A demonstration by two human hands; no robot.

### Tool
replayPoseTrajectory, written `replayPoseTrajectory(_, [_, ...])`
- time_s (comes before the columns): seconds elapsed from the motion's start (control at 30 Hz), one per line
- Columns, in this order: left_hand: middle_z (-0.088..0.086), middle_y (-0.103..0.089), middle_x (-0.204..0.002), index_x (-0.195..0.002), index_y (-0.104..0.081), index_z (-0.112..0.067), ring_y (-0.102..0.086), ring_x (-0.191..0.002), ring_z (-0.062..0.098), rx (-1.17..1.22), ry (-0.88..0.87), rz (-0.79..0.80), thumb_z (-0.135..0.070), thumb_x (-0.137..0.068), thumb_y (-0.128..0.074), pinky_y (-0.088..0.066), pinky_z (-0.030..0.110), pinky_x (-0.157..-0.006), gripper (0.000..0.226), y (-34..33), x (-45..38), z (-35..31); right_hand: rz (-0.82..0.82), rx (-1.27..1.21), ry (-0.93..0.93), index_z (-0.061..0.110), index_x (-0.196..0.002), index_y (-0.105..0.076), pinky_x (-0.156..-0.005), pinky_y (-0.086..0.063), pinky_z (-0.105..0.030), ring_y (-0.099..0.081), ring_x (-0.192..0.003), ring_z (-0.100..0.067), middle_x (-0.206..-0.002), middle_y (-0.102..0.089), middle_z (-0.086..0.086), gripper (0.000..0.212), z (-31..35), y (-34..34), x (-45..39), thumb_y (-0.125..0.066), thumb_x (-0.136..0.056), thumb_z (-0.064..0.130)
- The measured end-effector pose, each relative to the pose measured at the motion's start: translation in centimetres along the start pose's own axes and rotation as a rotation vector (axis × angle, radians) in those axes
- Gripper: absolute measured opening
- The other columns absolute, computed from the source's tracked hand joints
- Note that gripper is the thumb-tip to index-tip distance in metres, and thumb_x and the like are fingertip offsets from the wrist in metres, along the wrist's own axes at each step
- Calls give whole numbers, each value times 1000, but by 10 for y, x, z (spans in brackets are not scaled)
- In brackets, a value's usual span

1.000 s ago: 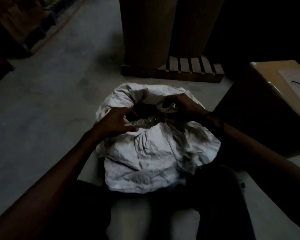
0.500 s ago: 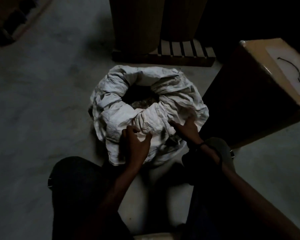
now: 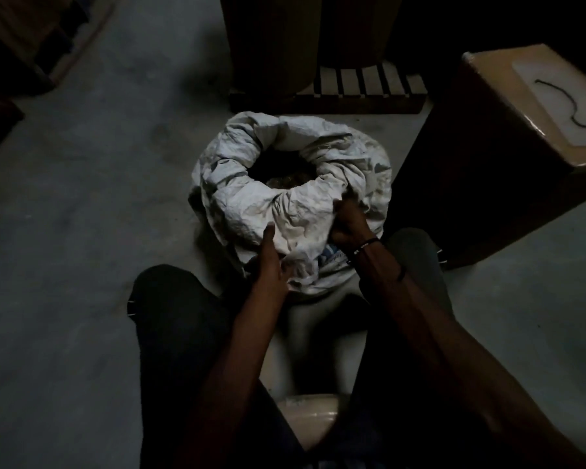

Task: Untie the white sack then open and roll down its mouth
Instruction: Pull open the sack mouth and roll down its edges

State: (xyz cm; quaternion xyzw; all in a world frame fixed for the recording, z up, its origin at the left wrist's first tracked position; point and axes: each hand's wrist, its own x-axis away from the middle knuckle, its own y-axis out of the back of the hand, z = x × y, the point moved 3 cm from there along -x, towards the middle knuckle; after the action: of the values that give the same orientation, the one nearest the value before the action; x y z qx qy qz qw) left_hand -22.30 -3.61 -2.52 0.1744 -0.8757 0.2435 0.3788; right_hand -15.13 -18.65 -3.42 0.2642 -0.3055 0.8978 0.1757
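Two hands on the white sack (image 3: 295,204), both at its near side. Lighting very dim; fine detail is hard to read.

Sack: stands on the grey concrete floor (image 3: 82,231) between your knees, mouth open, cloth rolled down into a thick ring around the opening. Dark contents show inside the mouth; what they are cannot be told.

Left hand (image 3: 269,262): your thumb lies up along the outside of the rolled cloth, the other fingers go in under the fold at the sack's lower near edge. It grips the cloth there.

Right hand (image 3: 347,225): curled on the rolled rim at the near right of the mouth, fingers bunching the cloth. A thin band (image 3: 364,247) sits on that wrist.

Surroundings: a cardboard box (image 3: 508,137) stands just right of the sack, close to it; whether they touch cannot be told. A short dark cord (image 3: 562,103) lies curved on the pale label on the box top. A slatted wooden pallet (image 3: 369,86) lies beyond the sack, with two large brown cylinders (image 3: 274,38) standing on it. Your legs in dark trousers frame the sack left and right. A pale rounded object (image 3: 307,409) sits at the bottom of the view between your legs; not identifiable.
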Motion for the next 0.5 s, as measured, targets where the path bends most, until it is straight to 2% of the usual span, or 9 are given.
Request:
replayPoseTrajectory(0.03, [9, -66, -128, -136, -57, -18, -63, -113, 28, 12, 34, 103, -65, -85, -62, -47, 48, -109, 69, -10, 3, -3, 61, -55, -31, 4, -153, -45, -113, -43, -55, -49, -140, -44, -150, -53, -24, 55, 0, -6, 2, -47, -99, 19])
replayPoseTrajectory(0.13, [15, -44, -155, -153, -39, -17, -42, -143, 35, 171, -14, 382, -68, -94, -41, -26, 56, -122, 78, -37, 8, -23, 19, -31, 34, 2, -147, -51, -109, -47, -54, -55, -134, -43, -144, -57, -26, 45, 7, -13, 27, -48, -104, 18])
replayPoseTrajectory(0.2, [16, -37, -159, -156, -33, -14, -35, -147, 36, 246, 6, 450, -63, -98, -30, -16, 55, -125, 76, -46, 6, -33, -42, 32, 132, 1, -122, -67, -103, -53, -51, -66, -114, -38, -123, -68, -25, 26, 9, -7, 27, -61, -98, 9])
replayPoseTrajectory(0.27, [16, -58, -137, -137, -51, -11, -50, -129, 34, 279, -20, 394, -56, -103, -21, -20, 50, -125, 64, -51, 17, -44, -152, 196, 165, 7, -94, -73, -78, -60, -39, -68, -85, -30, -92, -72, -12, 5, 15, 2, 33, -72, -90, 8])
replayPoseTrajectory(0.3, [15, -65, -125, -127, -56, -13, -54, -121, 32, 318, -61, 368, -52, -105, -19, -20, 48, -125, 58, -53, 20, -48, -167, 268, 149, 11, -85, -71, -60, -56, -30, -63, -73, -23, -79, -68, -6, 6, 17, 6, 35, -73, -91, 10])
replayPoseTrajectory(0.37, [15, -60, -140, -135, -54, -16, -48, -136, 33, 378, -75, 332, -44, -107, -21, -20, 47, -125, 52, -56, 21, -52, -114, 277, 35, 17, -86, -62, -43, -45, -19, -53, -66, -14, -74, -57, -1, 14, 17, 9, 40, -65, -100, 16])
replayPoseTrajectory(0.4, [14, -49, -151, -142, -49, -15, -40, -144, 32, 392, -74, 326, -40, -107, -24, -21, 47, -125, 50, -56, 24, -51, -84, 250, -16, 17, -88, -61, -45, -48, -18, -55, -67, -13, -77, -57, -2, 13, 16, 7, 42, -62, -102, 19])
replayPoseTrajectory(0.47, [16, -41, -157, -151, -42, -10, -35, -148, 34, 399, -92, 348, -33, -108, -28, -27, 51, -121, 50, -54, 24, -44, -55, 179, -15, 12, -100, -67, -66, -62, -30, -65, -81, -20, -92, -67, -8, 10, 20, 2, 42, -67, -94, 20])
replayPoseTrajectory(0.5, [18, -40, -157, -152, -40, -8, -35, -148, 36, 404, -93, 372, -31, -108, -29, -31, 52, -117, 50, -53, 25, -40, -72, 158, 22, 9, -110, -69, -79, -63, -39, -68, -90, -25, -103, -70, -11, 25, 22, 2, 30, -68, -87, 20])
